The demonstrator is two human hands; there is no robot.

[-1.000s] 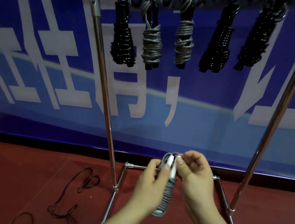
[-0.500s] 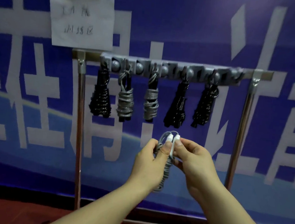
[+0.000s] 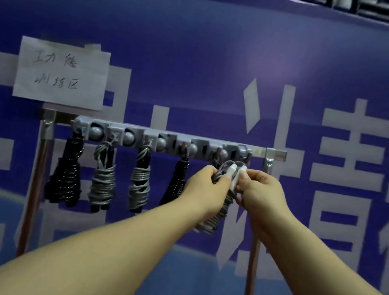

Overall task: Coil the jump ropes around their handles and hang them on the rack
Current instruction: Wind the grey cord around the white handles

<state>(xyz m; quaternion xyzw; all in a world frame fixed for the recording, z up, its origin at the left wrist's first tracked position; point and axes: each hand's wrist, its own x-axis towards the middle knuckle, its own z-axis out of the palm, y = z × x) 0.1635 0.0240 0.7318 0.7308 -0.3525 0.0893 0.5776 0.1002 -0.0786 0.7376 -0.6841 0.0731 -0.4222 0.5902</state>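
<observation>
A grey jump rope coiled round white handles [image 3: 217, 210] is held up in both my hands just below the right end of the grey hook rail [image 3: 165, 141]. My left hand [image 3: 204, 187] grips the coil from the left. My right hand [image 3: 260, 191] pinches the white handle tops from the right. The rope's loop sits close under the rail's rightmost hooks; whether it touches a hook I cannot tell. Several coiled ropes hang from the rail: a black one [image 3: 65, 178], two grey ones [image 3: 102, 180] [image 3: 139, 182] and another black one [image 3: 176, 184], partly hidden by my left hand.
The rail sits on a metal stand with a left post [image 3: 34, 189] and a right post [image 3: 253, 263]. Behind it hangs a blue banner [image 3: 198, 63] with white characters. A handwritten paper sign [image 3: 61, 74] is taped above the rail's left end.
Both hands have lifted the coiled grey rope from low near the stand's base up and to the right, to the rail's right end. The view has tilted up; the floor is out of sight.
</observation>
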